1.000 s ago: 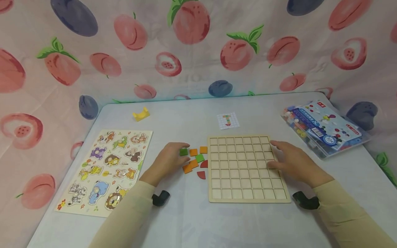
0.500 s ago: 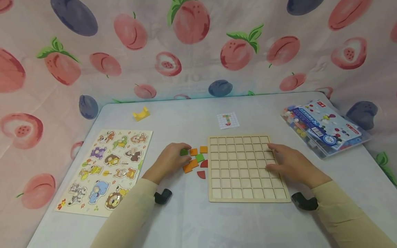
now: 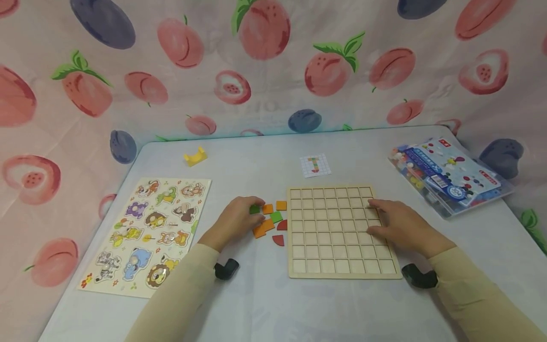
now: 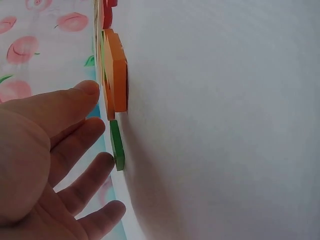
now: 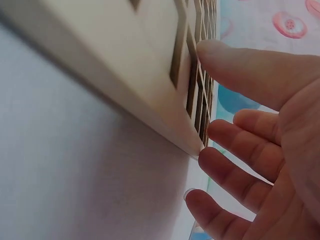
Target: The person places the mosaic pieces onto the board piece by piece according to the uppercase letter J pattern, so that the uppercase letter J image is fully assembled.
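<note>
In the head view my left hand [image 3: 235,221] is beside a loose group of small tiles, its fingers partly over a green square tile [image 3: 254,209]. From the left wrist, the fingers look loosely bent, with that green tile [image 4: 117,146] close to the fingertips and orange tiles [image 4: 119,75] beyond the thumb; contact is unclear. Another green tile [image 3: 276,216] and two red quarter-round pieces [image 3: 278,240] lie nearby. My right hand [image 3: 403,225] is at the right edge of a wooden grid board [image 3: 342,275], thumb and fingers spread and holding nothing.
An animal puzzle board [image 3: 145,232] lies on the left and a yellow bracket-like piece [image 3: 195,156] behind it. A small card with a coloured pattern [image 3: 315,165] lies beyond the grid. At the back right is a clear plastic box [image 3: 450,175] of colourful parts.
My left hand has shifted slightly right, covering more of the green tile. The right hand has moved slightly left over the board's edge. The tiles and board stay where they were.
</note>
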### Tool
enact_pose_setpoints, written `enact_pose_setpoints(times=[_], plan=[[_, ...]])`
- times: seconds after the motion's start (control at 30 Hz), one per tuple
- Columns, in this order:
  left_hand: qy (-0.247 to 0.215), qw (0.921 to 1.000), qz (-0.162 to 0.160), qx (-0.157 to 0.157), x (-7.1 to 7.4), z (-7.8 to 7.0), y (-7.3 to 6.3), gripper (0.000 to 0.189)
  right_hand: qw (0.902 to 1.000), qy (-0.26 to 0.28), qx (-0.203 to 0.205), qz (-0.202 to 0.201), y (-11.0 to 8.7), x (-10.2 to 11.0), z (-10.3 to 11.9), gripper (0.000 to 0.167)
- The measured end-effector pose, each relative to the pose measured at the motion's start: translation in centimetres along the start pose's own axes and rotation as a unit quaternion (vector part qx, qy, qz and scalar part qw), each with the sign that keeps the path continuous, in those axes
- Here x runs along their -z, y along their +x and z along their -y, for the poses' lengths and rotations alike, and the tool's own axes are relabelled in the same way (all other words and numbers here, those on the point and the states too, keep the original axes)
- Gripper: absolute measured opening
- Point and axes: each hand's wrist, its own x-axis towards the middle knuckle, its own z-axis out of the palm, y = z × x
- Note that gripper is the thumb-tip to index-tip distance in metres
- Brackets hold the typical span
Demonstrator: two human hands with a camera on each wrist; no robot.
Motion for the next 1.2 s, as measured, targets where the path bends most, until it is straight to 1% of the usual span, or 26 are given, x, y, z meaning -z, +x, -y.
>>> enact_pose_setpoints(times=[0.23,0.4,0.57,0.73,0.97,1.2], plan=[[0.007,1.0000,0.000,-0.002,-0.2,-0.2,0.4,0.038,1.0000,-0.006,0.002,0.002,0.2,0.0,0.0,0.070],[0.001,0.9999,0.014,-0.004,-0.2,-0.3,0.5,0.038,1.0000,-0.003,0.001,0.003,0.2,0.0,0.1,0.071],[-0.007,0.9997,0.023,0.001,-0.2,-0.3,0.6,0.037,1.0000,-0.006,0.004,0.000,0.2,0.0,-0.1,0.070],[-0.006,0.9998,0.020,0.004,-0.2,-0.5,0.8,0.035,0.9999,-0.008,0.007,-0.003,0.2,-0.1,-0.2,0.069],[-0.001,0.9998,0.020,-0.002,-0.3,-0.3,1.1,0.031,1.0000,-0.009,0.001,0.003,0.5,-0.2,-0.1,0.071],[-0.011,0.9998,0.016,-0.007,-0.3,-0.1,1.3,0.031,1.0000,-0.005,-0.003,0.007,0.5,-0.1,0.2,0.069]])
